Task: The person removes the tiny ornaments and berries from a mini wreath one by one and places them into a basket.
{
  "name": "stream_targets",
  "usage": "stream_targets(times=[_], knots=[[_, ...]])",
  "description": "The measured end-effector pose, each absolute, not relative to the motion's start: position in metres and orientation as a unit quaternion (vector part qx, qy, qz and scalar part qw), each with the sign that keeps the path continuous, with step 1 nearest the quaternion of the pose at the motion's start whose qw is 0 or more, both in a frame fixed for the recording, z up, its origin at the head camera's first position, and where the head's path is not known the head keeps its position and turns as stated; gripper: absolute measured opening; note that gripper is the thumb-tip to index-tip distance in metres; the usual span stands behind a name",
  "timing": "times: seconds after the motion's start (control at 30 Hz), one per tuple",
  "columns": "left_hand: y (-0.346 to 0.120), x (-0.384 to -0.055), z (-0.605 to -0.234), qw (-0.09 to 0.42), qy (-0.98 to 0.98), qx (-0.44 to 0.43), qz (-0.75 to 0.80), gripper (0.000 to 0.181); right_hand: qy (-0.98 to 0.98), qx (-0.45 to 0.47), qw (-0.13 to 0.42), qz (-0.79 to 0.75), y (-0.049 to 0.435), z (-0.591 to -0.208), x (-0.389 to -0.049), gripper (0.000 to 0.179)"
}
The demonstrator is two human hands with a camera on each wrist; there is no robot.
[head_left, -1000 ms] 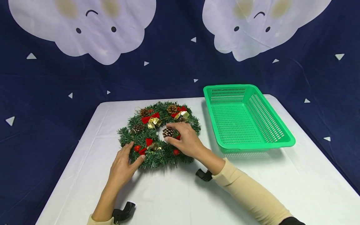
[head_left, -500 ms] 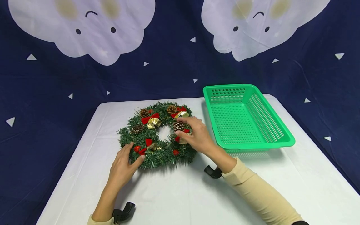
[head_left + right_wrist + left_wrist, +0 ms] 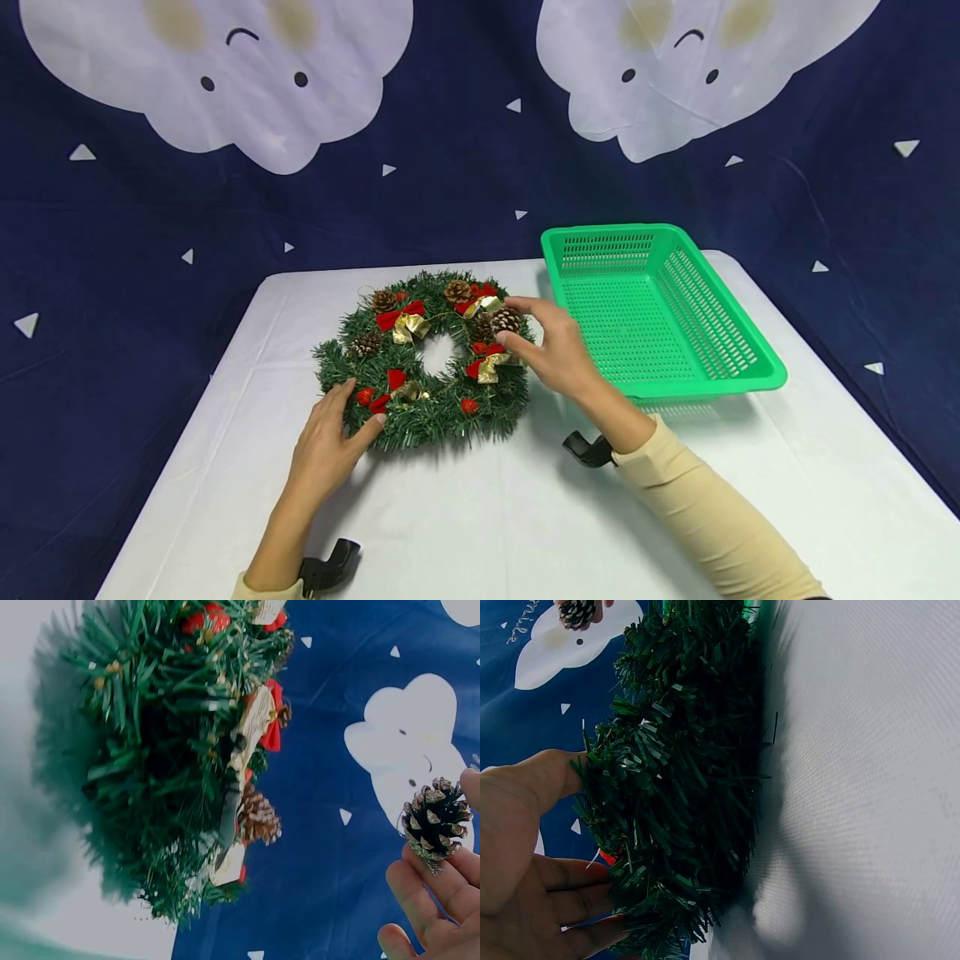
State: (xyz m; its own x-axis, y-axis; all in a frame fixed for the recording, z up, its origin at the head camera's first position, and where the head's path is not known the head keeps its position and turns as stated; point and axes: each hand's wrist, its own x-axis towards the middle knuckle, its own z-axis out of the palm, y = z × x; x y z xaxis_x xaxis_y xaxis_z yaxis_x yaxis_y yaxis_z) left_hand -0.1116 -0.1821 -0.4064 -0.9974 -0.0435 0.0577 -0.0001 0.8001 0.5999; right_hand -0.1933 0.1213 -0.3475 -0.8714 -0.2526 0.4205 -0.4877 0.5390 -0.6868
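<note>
A green tinsel wreath (image 3: pixel 442 423) with red-and-gold bows, red berries and pine cones lies on the white table. Held between the thumb and fingertips of my right hand (image 3: pixel 557 348) is a loose white-tipped pine cone (image 3: pixel 507 322), over the wreath's right side. The right wrist view shows this pine cone (image 3: pixel 436 819) raised clear of the wreath, with glittery bits at its base. My left hand (image 3: pixel 322 446) rests on the wreath's near-left edge, thumb and fingers spread; in the left wrist view its fingertips disappear into the tinsel.
To the wreath's right stands a green slatted plastic basket (image 3: pixel 682 389), with nothing inside it. Behind the table hangs a dark blue cloth (image 3: pixel 465 208) printed with clouds and white triangles. Black wrist-camera mounts (image 3: pixel 330 567) stick out below both wrists.
My right hand has carried the pine cone rightward and slightly away from me, from the wreath's centre hole to its right side, uncovering a bow. The left hand and wreath have stayed put.
</note>
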Motion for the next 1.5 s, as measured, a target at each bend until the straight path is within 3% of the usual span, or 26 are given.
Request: stream_targets(times=[0.4, 0.8, 1.5], knots=[[-0.182, -0.111, -0.406, 0.033, -0.949, 0.012, -0.315, 0.077, -0.870, 0.170, 0.133, 0.443, 0.144, -0.351, -0.200, 0.051], [-0.182, -0.112, -0.406, 0.034, -0.949, 0.010, -0.315, 0.077, -0.867, 0.147, 0.173, 0.443, 0.170, -0.358, -0.206, 0.048], [-0.182, -0.111, -0.407, 0.036, -0.948, 0.010, -0.315, 0.077, -0.884, 0.066, 0.147, 0.439, 0.207, -0.363, -0.213, 0.055]])
